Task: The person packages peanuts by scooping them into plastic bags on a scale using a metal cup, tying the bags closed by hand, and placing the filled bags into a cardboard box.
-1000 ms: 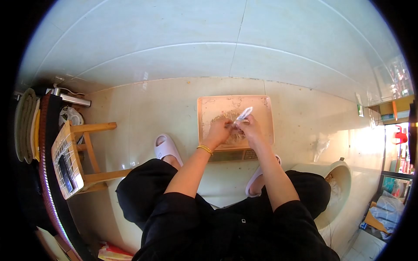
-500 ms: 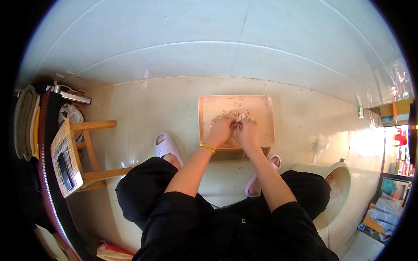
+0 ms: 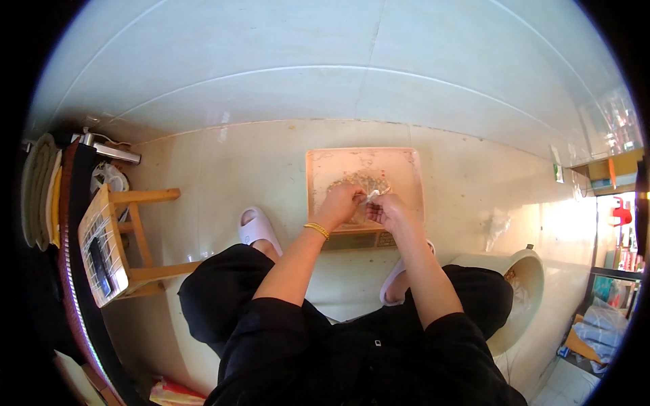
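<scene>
A clear plastic bag (image 3: 371, 181) with small tan pieces inside lies on a pink, tray-like top (image 3: 399, 162). What the pieces are is too small to tell. My left hand (image 3: 343, 202), with a gold bracelet at the wrist, is closed on the bag's gathered neck from the left. Facing it, my right hand (image 3: 391, 210) pinches the twisted whitish end of the same neck, its fingers curled. The two hands are close together over the near half of the pink top, and they hide part of the bag.
A wooden stool (image 3: 132, 271) lies on its side at left, with a dark phone-like object (image 3: 100, 267) against its seat. A pale bin (image 3: 531, 298) stands by my right knee. Crumpled clear plastic (image 3: 497, 230) is on the floor at right. A tiled wall (image 3: 291, 61) rises ahead.
My right hand has turned and shifted slightly right and down, drawing the bag's neck end out. A little more of the bag shows. My left hand stays nearly in place.
</scene>
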Demonstrator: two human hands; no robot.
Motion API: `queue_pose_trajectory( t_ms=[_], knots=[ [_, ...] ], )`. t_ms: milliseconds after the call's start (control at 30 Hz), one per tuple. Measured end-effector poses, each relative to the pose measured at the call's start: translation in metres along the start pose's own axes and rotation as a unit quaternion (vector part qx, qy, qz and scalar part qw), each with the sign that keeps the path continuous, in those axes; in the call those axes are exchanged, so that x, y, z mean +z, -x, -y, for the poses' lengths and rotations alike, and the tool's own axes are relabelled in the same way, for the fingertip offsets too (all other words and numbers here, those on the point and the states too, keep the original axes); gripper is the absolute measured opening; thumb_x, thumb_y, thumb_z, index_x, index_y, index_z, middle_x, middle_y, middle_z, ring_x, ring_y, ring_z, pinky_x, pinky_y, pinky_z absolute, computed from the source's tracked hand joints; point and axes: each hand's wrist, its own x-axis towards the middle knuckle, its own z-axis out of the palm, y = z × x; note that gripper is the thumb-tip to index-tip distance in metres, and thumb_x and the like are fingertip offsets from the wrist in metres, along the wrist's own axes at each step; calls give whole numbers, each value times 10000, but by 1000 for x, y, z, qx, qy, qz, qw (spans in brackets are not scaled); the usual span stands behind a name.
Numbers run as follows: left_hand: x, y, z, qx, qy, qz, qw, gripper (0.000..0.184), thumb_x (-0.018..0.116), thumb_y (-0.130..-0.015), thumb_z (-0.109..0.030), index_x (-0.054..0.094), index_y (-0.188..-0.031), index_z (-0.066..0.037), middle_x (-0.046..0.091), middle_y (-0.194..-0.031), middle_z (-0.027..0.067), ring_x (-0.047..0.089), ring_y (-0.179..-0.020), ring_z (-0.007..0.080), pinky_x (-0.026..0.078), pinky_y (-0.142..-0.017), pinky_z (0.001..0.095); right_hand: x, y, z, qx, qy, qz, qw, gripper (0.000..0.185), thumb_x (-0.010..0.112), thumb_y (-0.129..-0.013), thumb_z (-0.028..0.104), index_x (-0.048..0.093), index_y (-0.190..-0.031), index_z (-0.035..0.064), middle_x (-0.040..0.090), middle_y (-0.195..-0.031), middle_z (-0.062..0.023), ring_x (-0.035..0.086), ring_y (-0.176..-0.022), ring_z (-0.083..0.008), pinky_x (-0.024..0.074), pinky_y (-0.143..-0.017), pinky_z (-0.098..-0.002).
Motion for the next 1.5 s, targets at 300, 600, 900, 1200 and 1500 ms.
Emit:
queue_pose_trajectory(
  t_ms=[300, 600, 900, 1200, 1500],
  knots=[
    [2, 0, 2, -34, -59, -44, 997, 112, 623, -811, -134, 662, -871, -48, 642, -870, 166, 621, -802, 320, 489, -711, 390, -7, -14, -4, -4, -38, 0, 999, 112, 514, -801, -18, 508, -866, 74, 523, -643, -72, 488, -487, -158, 382, -411, -265],
    [-10, -3, 5, -224, -102, -41, 968, 259, 576, -840, -228, 635, -1047, -84, 626, -1046, 147, 602, -942, 332, 489, -790, 415, -9, -10, -6, -148, 114, -59, 981, 287, 581, -764, 6, 525, -1033, 88, 553, -759, -106, 544, -569, -206, 424, -449, -303],
    [-48, -13, -63, -73, -32, -214, 974, 316, 604, -836, -147, 566, -1138, -60, 590, -1015, 148, 604, -741, 256, 491, -706, 358, 29, 9, -26, -410, 719, -171, 534, 334, 617, -754, 121, 551, -1072, 43, 600, -988, -181, 600, -930, -358, 496, -776, -442],
    [-78, 5, -159, 171, -8, -182, 968, 173, 589, -844, -87, 629, -1004, -37, 622, -972, 108, 586, -681, 192, 480, -638, 309, 14, 45, 29, -460, 538, -204, 676, 136, 578, -778, 80, 570, -890, 2, 613, -873, -233, 606, -841, -396, 477, -719, -473],
    [-138, 67, -225, 164, -93, -14, 982, 170, 584, -828, -70, 621, -989, -29, 597, -1000, 158, 598, -810, 308, 502, -707, 361, -97, 320, 89, -545, 185, -235, 783, 102, 551, -902, 124, 576, -905, 26, 536, -758, -19, 515, -693, -96, 452, -627, -262]
  ],
)
